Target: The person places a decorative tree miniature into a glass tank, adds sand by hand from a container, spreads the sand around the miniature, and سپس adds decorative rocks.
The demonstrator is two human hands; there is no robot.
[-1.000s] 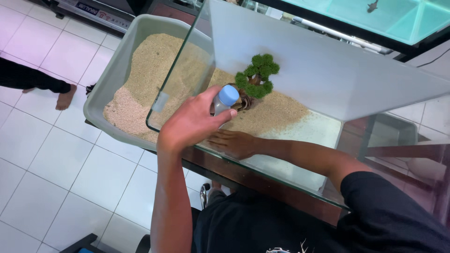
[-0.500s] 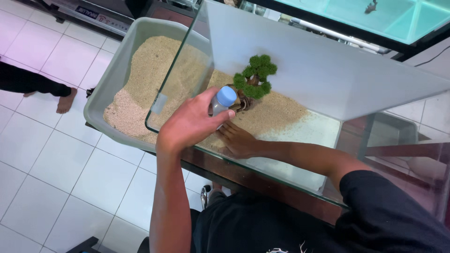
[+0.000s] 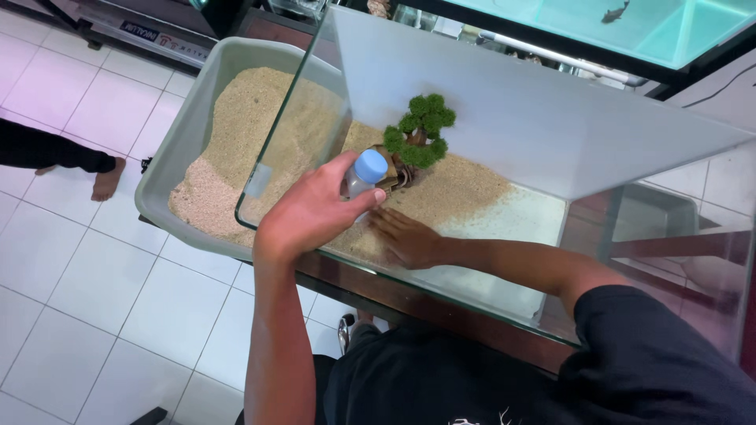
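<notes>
My left hand point(image 3: 311, 211) grips a small clear bottle with a light blue cap point(image 3: 367, 171), held at the near rim of a glass tank point(image 3: 293, 118). My right hand point(image 3: 405, 240) reaches inside the tank and lies flat, fingers spread, on the pale sand point(image 3: 465, 189) just below the bottle. A small green model tree on a brown base point(image 3: 421, 138) stands in the sand right behind the bottle. The tank's back wall is a frosted white panel point(image 3: 551, 102).
A grey plastic tub point(image 3: 169, 161) half full of sand point(image 3: 236, 134) sits to the tank's left on the same stand. Another person's bare foot point(image 3: 105, 179) and dark trouser leg point(image 3: 39, 149) are on the white tiled floor. A turquoise fish tank point(image 3: 630, 27) is at top right.
My right hand has slid a little across the sand toward the bottle. The left hand with the bottle has barely moved.
</notes>
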